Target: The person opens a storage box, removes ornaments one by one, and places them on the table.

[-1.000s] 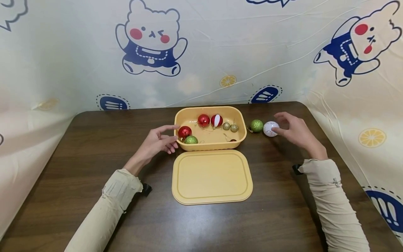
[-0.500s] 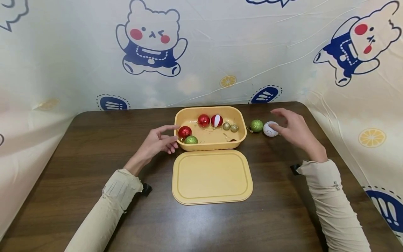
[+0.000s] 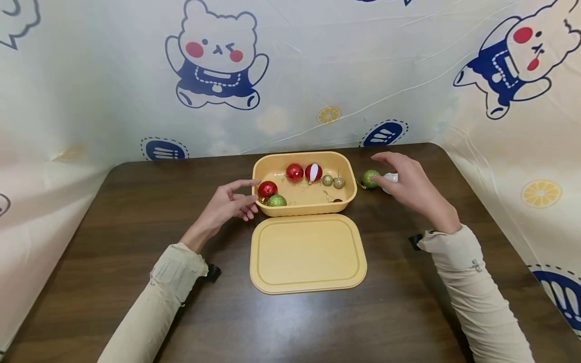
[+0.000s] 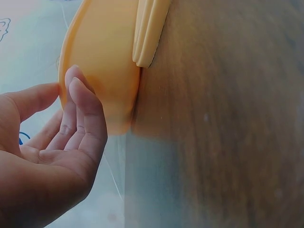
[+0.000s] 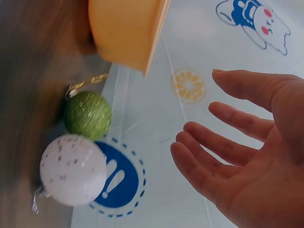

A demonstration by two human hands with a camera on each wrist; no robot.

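With fingers spread and nothing held, the right hand (image 3: 406, 185) is poised over the green glitter-coated ball ornament (image 3: 369, 178) on the dark wooden surface (image 3: 136, 212); it is judged light, rigid, fragile and best grasped around its middle.

A glittery green ball ornament (image 3: 369, 178) with a gold hanging loop lies on the dark wood table just beyond the yellow box's (image 3: 303, 204) 3 o'clock end. Just beside it, at its 3 o'clock, lies a white speckled ball ornament (image 5: 72, 170), mostly hidden in the head view.
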